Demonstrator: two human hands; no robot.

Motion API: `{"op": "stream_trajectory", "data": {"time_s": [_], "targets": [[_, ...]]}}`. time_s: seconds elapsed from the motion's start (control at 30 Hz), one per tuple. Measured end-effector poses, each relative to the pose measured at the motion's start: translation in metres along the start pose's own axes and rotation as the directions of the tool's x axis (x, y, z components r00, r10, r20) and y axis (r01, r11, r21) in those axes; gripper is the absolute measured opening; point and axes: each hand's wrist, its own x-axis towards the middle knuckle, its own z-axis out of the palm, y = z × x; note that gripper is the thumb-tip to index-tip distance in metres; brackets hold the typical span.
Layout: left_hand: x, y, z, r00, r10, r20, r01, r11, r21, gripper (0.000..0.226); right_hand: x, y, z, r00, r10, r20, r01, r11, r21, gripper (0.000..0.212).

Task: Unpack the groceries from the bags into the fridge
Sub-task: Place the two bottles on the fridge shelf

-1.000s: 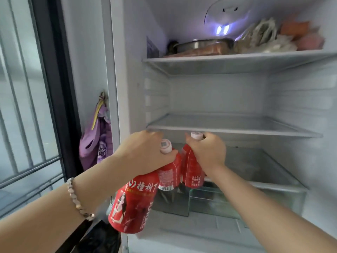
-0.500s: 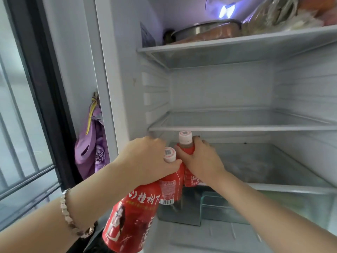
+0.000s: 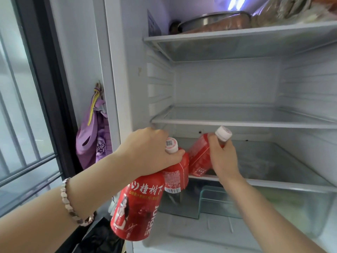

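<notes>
Head view — left hand (image 3: 145, 152) grips two bottles (image 3: 138, 207); right hand (image 3: 222, 157) clasps tilted bottle (image 3: 198, 157).

A barred window (image 3: 20, 99) in a dark frame at left; purple cloth bag (image 3: 93, 137) hangs on the pale wall (image 3: 76, 52)

Pan (image 3: 209, 20) on top shelf (image 3: 237, 34)

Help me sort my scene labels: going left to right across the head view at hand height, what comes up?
Window bars → purple bag → left hand → right hand → lower glass shelf
</notes>
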Motion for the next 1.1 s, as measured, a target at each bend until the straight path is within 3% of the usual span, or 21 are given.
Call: {"op": "stream_trajectory", "data": {"time_s": [0.07,0.13,0.2,0.27,0.33,0.4,0.5,0.63,0.67,0.73,0.8,0.83,0.87,0.9,1.0,1.1], "targets": [[0.000,0.001,0.000,1.000,-0.005,0.012,0.006,1.000,-0.010,0.045,0.010,0.005,-0.002,0.958,0.286,0.002,-0.279,0.937,0.211,0.037],[0.000,0.001,0.000,1.000,-0.009,0.028,0.009,1.000,-0.027,0.043,0.020,0.009,0.000,0.921,0.389,0.010,-0.382,0.897,0.224,0.040],[-0.002,0.001,0.000,0.999,-0.012,0.030,0.013,1.000,-0.028,0.044,0.029,0.007,0.012,0.969,0.247,-0.023,-0.246,0.969,0.018,0.032],[-0.004,0.000,0.000,1.000,-0.011,0.015,0.011,1.000,-0.007,0.046,0.039,0.001,0.028,0.998,0.056,0.022,-0.049,0.963,-0.264,0.037],[-0.006,0.000,0.000,1.000,-0.011,0.013,0.011,1.000,0.005,0.045,0.049,-0.006,0.045,0.994,0.018,0.112,0.040,0.870,-0.492,0.045],[-0.007,0.000,0.000,1.000,-0.017,0.018,0.017,1.000,0.011,0.044,0.056,-0.006,0.062,0.988,0.002,0.157,0.108,0.713,-0.693,0.050],[-0.007,0.001,0.001,0.999,-0.024,0.027,0.024,1.000,0.016,0.044,0.057,-0.003,0.078,0.992,-0.021,0.123,0.108,0.636,-0.764,0.059],[-0.007,0.002,0.003,0.999,-0.035,0.020,0.035,0.999,0.000,0.044,0.055,-0.004,0.069,0.964,0.148,0.219,0.017,0.792,-0.611,0.076],[-0.007,0.002,0.003,0.999,-0.036,0.017,0.036,0.999,0.001,0.045,0.046,-0.007,0.059,0.962,0.126,0.241,0.028,0.834,-0.551,0.075],[-0.007,0.002,0.003,0.999,-0.035,0.020,0.035,0.999,0.004,0.045,0.020,-0.012,0.029,0.930,-0.052,0.364,0.172,0.937,-0.304,0.058],[-0.004,0.007,0.002,1.000,-0.020,0.005,0.019,1.000,0.009,0.044,-0.011,-0.015,-0.004,0.767,-0.153,0.623,0.185,0.983,0.014,0.053],[-0.003,0.011,0.001,1.000,-0.005,-0.015,0.005,1.000,0.017,0.044,-0.026,-0.018,-0.015,0.654,-0.143,0.743,0.164,0.985,0.045,0.059],[-0.001,0.015,0.000,0.999,0.014,-0.039,-0.013,1.000,0.020,0.045,-0.036,-0.018,-0.021,0.586,-0.138,0.798,0.205,0.979,0.018,0.067],[0.001,0.021,-0.001,0.998,0.034,-0.059,-0.034,0.999,0.013,0.045,-0.042,-0.015,-0.025,0.588,-0.150,0.795,0.274,0.961,-0.022,0.076],[0.005,0.034,-0.002,0.993,0.092,-0.073,-0.097,0.993,-0.070,0.044,-0.049,-0.009,-0.030,0.767,-0.248,0.592,0.437,0.878,-0.197,0.088],[0.006,0.040,-0.006,0.993,0.074,-0.091,-0.090,0.978,-0.190,0.047,-0.048,-0.008,-0.042,0.824,-0.316,0.469,0.503,0.789,-0.352,0.087]]}}
